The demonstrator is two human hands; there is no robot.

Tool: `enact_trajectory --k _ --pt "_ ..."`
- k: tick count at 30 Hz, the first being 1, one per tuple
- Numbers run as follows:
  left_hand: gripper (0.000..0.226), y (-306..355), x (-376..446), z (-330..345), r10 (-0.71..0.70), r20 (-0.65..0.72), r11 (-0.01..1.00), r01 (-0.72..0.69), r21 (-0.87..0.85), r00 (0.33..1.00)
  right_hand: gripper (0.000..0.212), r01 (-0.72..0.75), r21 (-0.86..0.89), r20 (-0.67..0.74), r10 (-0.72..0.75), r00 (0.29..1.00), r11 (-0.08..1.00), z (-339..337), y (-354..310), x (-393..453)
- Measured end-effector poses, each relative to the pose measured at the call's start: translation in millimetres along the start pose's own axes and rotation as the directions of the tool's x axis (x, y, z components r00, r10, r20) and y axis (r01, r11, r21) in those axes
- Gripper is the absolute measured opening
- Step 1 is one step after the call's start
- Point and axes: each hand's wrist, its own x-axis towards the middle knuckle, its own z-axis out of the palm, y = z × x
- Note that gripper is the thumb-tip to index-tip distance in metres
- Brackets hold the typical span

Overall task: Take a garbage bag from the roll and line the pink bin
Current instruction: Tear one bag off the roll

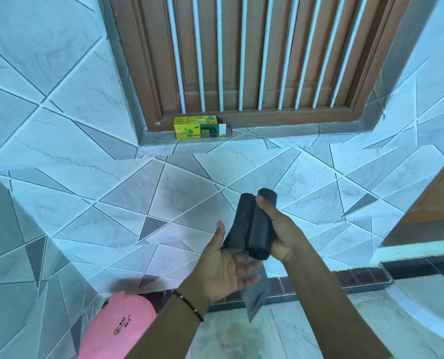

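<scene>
Two hands, right hand (280,229) gripping roll (259,229), left hand (228,265) open beneath

Pink bin (117,329), below and left of the left hand (228,265): cut off by the bottom edge, crossed by the left forearm; opening and base not visible. Marking on its lid too small to read.

Black roll (261,229): far side covered by the right hand (280,229); fingers hidden behind it, thumb alone showing.

Loose bag end (254,299): upper part concealed behind the left palm; tear line not discernible.

Yellow-green box (198,129), far above both hands: small print illegible apart from "bin".

Both forearms cropped at the bottom edge.
</scene>
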Motion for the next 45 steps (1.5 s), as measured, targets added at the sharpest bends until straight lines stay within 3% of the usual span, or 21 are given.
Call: enact_trajectory --k 3,6,12,18,25,28,32,38,45 --pt "0.039 3 6 6 0.238 -0.188 0.922 -0.282 -0.265 0.953 0.041 0.003 0.003 0.016 -0.003 1.0 1.0 -3 -1 -1" --pt "0.017 10 4 7 0.331 -0.281 0.872 -0.406 -0.273 0.901 0.042 0.023 -0.022 -0.009 -0.023 1.0 1.0 -7 -1 -1" --pt "0.027 9 0 3 0.447 -0.317 0.875 -0.483 -0.04 0.836 0.031 0.123 -0.139 -0.075 -0.134 0.988 0.983 -11 0 -5" --pt "0.021 4 -2 6 0.509 -0.372 0.856 -0.503 0.121 0.777 0.032 0.192 -0.25 -0.065 -0.215 0.975 0.949 -8 1 -7" --pt "0.013 3 -1 6 0.524 -0.378 0.851 -0.482 0.208 0.763 0.026 0.281 -0.388 -0.008 -0.308 0.951 0.878 -1 3 -9" --pt "0.022 3 1 7 0.506 -0.374 0.862 -0.451 0.229 0.777 0.022 0.289 -0.431 0.023 -0.31 0.95 0.855 0 2 -11" --pt "0.013 5 1 9 0.518 -0.361 0.854 -0.448 0.264 0.775 0.019 0.298 -0.462 0.064 -0.304 0.951 0.835 1 1 -13" --pt "0.007 6 3 9 0.586 -0.395 0.806 -0.456 0.377 0.708 0.03 0.331 -0.503 0.042 -0.36 0.932 0.798 3 1 -11" --pt "0.011 7 2 18 0.659 -0.428 0.75 -0.581 0.316 0.618 0.028 0.361 -0.402 -0.07 -0.422 0.904 0.841 5 4 -6"
